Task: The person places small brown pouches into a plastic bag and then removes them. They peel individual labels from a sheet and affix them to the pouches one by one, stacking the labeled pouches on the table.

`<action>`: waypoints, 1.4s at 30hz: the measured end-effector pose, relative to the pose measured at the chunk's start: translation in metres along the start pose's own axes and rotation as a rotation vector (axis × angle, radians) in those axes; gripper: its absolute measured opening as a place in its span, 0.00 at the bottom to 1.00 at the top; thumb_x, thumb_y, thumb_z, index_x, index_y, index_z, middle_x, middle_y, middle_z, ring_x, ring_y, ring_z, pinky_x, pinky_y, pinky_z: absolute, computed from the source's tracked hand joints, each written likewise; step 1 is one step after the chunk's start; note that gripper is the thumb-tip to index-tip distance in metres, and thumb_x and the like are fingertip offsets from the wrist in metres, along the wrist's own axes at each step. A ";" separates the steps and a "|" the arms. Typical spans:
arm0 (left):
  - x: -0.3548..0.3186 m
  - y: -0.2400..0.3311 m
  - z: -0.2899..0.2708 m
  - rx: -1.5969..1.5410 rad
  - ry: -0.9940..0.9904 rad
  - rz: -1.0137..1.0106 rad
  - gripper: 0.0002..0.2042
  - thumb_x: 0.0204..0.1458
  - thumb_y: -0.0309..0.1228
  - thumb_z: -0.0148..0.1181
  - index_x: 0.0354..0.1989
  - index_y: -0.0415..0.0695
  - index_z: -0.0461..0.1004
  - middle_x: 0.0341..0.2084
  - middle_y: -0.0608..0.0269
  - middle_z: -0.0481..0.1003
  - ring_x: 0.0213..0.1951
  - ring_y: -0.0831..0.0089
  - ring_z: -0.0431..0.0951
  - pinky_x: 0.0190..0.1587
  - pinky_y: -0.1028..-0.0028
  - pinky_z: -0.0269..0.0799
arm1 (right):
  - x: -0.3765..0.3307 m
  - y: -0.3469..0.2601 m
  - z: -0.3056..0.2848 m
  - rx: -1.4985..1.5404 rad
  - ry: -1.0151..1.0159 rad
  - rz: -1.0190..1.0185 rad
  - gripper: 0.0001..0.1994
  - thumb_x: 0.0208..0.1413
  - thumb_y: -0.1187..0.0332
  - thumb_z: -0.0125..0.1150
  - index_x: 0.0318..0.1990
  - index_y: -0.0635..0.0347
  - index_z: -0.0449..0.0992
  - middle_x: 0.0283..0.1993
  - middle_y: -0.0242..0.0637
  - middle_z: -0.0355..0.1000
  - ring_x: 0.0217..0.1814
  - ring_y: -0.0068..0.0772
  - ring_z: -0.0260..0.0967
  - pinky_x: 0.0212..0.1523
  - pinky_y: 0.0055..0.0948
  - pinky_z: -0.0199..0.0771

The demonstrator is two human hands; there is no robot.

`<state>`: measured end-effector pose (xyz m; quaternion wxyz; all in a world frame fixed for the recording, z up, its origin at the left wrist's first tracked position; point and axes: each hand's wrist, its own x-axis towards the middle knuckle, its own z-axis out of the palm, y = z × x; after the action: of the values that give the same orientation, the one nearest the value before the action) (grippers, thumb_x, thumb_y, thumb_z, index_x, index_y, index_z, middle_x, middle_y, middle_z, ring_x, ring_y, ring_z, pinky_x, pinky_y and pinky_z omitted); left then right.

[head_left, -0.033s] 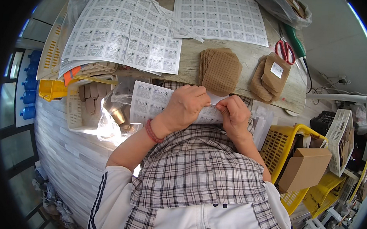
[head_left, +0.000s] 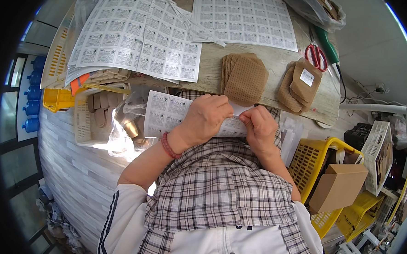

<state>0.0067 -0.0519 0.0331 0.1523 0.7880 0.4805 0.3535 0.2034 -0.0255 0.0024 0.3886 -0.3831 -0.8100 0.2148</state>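
Note:
A white sheet of printed labels lies across my lap at the table's near edge. My left hand is closed on its upper edge, with the fingertips bent in a pinch. Close by on the right, my right hand pinches the same sheet between thumb and curled fingers. Just beyond my hands, a fanned stack of brown textured pads rests on the table. Further right sits a second pile of brown pads, its top one bearing a small white label.
More label sheets hang over the table's left part, with another sheet behind. Red-handled scissors lie far right beside a green-handled tool. A yellow crate holding a cardboard box stands right; a white crate stands left.

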 end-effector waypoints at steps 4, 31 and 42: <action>-0.001 0.001 0.000 -0.043 -0.036 -0.096 0.03 0.52 0.26 0.61 0.28 0.42 0.74 0.22 0.59 0.68 0.26 0.57 0.71 0.30 0.64 0.66 | 0.002 -0.011 0.005 0.025 0.057 -0.005 0.09 0.42 0.73 0.72 0.31 0.58 0.77 0.28 0.34 0.71 0.30 0.38 0.71 0.29 0.33 0.71; -0.013 -0.003 0.003 -0.264 -0.174 -0.424 0.09 0.57 0.33 0.58 0.29 0.40 0.77 0.27 0.58 0.76 0.29 0.58 0.78 0.32 0.64 0.72 | -0.023 -0.003 -0.004 -0.161 0.065 -0.147 0.11 0.46 0.76 0.70 0.39 0.57 0.82 0.41 0.36 0.78 0.38 0.35 0.74 0.37 0.29 0.75; 0.003 -0.020 -0.024 -0.510 -0.498 -0.685 0.06 0.54 0.28 0.61 0.31 0.37 0.77 0.25 0.62 0.75 0.29 0.70 0.75 0.34 0.73 0.69 | -0.031 -0.009 -0.003 0.087 0.119 -0.043 0.09 0.42 0.78 0.72 0.33 0.58 0.82 0.41 0.38 0.74 0.43 0.39 0.71 0.48 0.36 0.76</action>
<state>-0.0221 -0.0424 0.0398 0.5580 0.5829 0.5591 0.1902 0.2143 -0.0555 -0.0047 0.4569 -0.3603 -0.7834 0.2183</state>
